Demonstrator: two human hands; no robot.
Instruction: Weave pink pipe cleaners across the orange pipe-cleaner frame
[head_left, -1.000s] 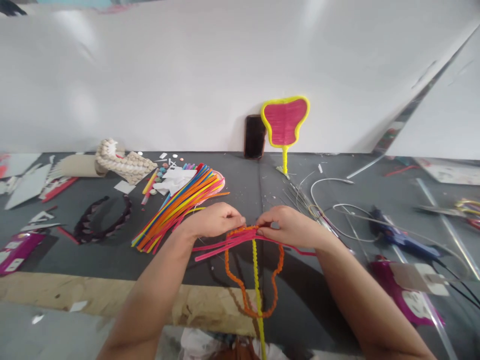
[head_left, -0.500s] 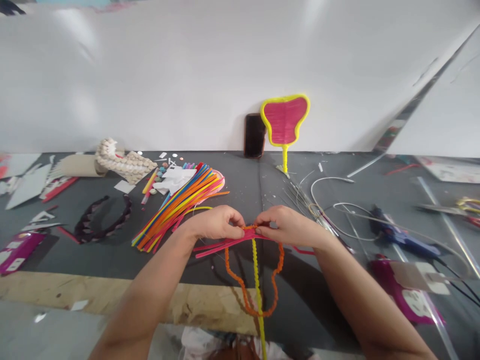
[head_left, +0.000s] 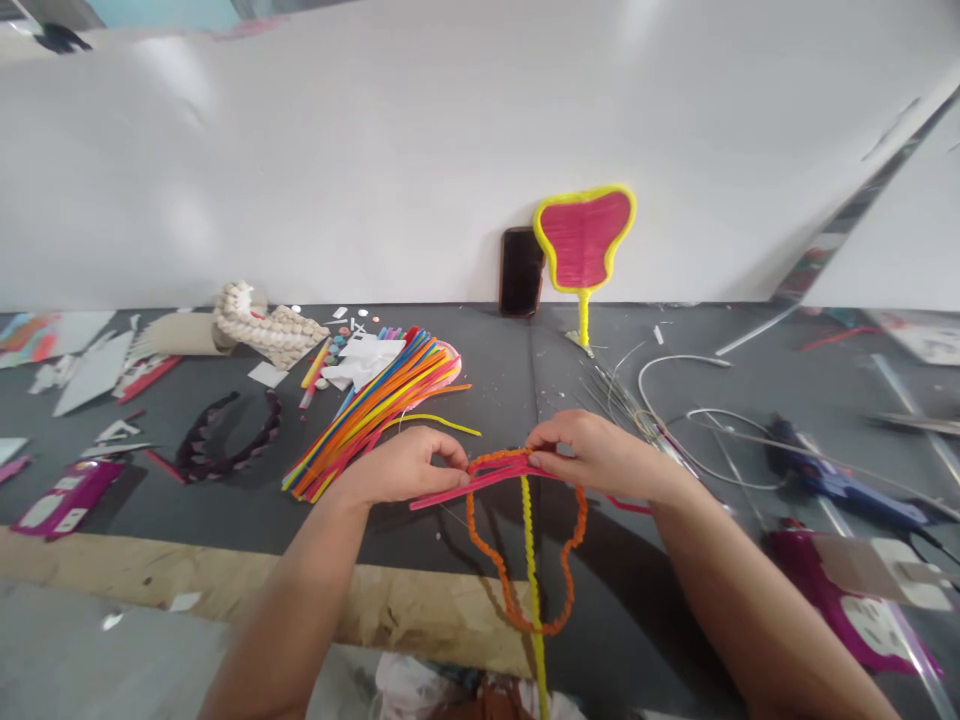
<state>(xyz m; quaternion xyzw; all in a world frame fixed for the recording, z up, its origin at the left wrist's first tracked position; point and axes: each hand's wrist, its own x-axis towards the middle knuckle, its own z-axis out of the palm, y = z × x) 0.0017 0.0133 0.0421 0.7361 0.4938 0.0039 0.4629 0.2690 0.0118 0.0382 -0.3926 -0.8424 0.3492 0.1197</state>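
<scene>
Grey table point(head_left: 487, 380): left hand point(head_left: 397, 470), right hand point(head_left: 600, 455) pinch pink strands point(head_left: 461, 487) (fuzzy) on orange loop point(head_left: 504, 580).

No legible text anywhere

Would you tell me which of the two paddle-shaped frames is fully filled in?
The yellow-rimmed frame leaning at the wall, solid pink; the held orange-rimmed frame is mostly open.

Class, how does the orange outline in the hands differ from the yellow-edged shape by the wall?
The orange outline is hollow; the yellow-edged shape is filled pink. Left hand and right hand pinch the orange outline; the yellow-edged shape leans on the wall. Both have lobed tops and yellow stems.
</scene>
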